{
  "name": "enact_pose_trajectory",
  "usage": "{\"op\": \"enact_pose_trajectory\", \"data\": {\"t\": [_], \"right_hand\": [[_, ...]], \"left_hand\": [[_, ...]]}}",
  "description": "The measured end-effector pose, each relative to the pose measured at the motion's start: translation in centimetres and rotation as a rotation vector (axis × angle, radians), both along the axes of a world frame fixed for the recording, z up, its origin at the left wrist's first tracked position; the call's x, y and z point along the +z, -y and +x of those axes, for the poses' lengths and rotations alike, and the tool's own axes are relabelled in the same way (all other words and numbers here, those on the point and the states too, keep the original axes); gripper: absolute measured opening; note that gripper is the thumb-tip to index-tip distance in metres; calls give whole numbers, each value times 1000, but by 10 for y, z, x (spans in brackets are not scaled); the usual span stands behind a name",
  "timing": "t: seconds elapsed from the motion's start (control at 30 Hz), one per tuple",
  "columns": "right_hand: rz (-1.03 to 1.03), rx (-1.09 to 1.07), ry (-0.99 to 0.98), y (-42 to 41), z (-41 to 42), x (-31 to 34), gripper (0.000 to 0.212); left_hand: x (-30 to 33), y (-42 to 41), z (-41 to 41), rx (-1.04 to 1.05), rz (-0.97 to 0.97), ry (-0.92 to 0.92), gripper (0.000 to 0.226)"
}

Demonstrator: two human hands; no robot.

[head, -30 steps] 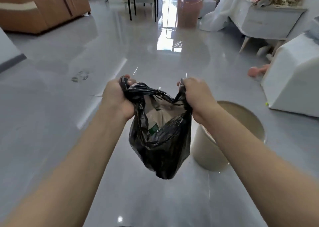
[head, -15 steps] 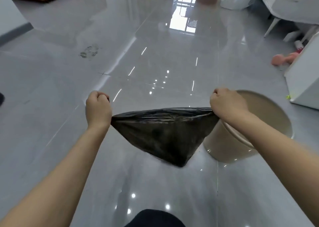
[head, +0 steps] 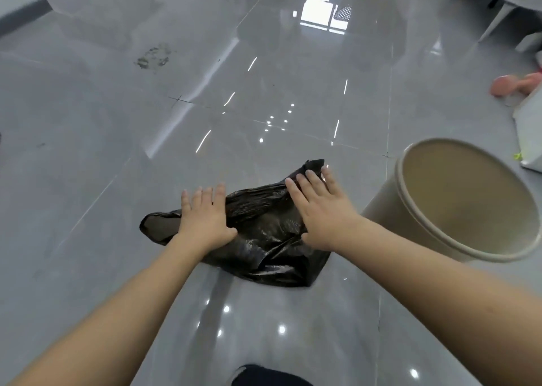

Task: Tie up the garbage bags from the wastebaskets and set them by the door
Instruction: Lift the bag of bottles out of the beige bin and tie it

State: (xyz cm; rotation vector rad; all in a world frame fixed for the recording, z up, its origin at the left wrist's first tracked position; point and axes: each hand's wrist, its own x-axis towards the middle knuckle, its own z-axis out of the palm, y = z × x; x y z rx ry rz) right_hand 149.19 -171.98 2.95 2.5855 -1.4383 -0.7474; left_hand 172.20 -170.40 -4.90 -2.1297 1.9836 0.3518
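A black garbage bag (head: pixel 264 239) lies flattened on the grey tiled floor, its mouth toward the far side. My left hand (head: pixel 202 218) presses flat on the bag's left part with straight fingers. My right hand (head: pixel 319 209) lies flat on the right part, fingertips near the bag's far corner. Just right of the bag stands the beige wastebasket (head: pixel 381 209), with no liner inside it.
A white cabinet corner (head: pixel 528 127) stands at the right edge with a pink object (head: pixel 513 85) on the floor behind it. White furniture legs show at the top right. A smudge (head: pixel 154 57) marks the glossy floor to the far left. A dark knee (head: pixel 264 377) shows at the bottom.
The bag was held up by its rim and stretched wide between my fists. Now it lies on the floor and both hands have let go and press flat on it.
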Motion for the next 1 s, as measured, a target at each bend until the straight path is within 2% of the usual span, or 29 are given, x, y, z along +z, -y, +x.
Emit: {"op": "enact_pose_trajectory", "data": {"t": [0.07, 0.13, 0.2, 0.27, 0.37, 0.43, 0.47, 0.5, 0.6, 0.63, 0.73, 0.8, 0.87, 1.0], "right_hand": [[-76, 0, -39, 9, 9, -13, 97], [-164, 88, -112, 16, 21, -19, 91], [-219, 203, -210, 22, 37, -21, 88], [-232, 281, -284, 28, 54, -25, 91], [-194, 310, -354, 45, 79, -34, 89], [-94, 256, -381, 58, 92, -38, 63], [-28, 218, -367, 62, 95, -39, 42], [34, 164, -326, 67, 96, -38, 30], [119, 47, -240, 75, 95, -32, 32], [136, 35, -249, 77, 93, -32, 33], [243, -48, -330, 74, 83, -24, 35], [344, -142, -363, 69, 72, -20, 41], [438, -210, -369, 63, 63, -13, 54], [603, -369, -438, 53, 58, 1, 80]], "left_hand": [[-16, 8, 10, 37, 94, -24, 93], [-24, 13, 14, 4, 141, -8, 72], [-27, 13, 13, -36, 119, -14, 44], [-28, 11, 12, -18, 22, -121, 22], [-30, 12, 10, 0, -89, -249, 13], [-28, 15, 10, -34, -125, -245, 9], [-28, 15, 11, -52, -138, -239, 8], [-27, 16, 12, -68, -146, -230, 9], [-20, 19, 12, -64, -58, -130, 24], [-14, 20, 10, -42, 55, -104, 33], [6, 24, 5, 31, 487, -80, 88], [13, 25, 6, -12, 682, 31, 105], [12, 25, 11, -14, 757, 139, 98], [-2, 12, 13, 16, 849, 265, 69]]}}
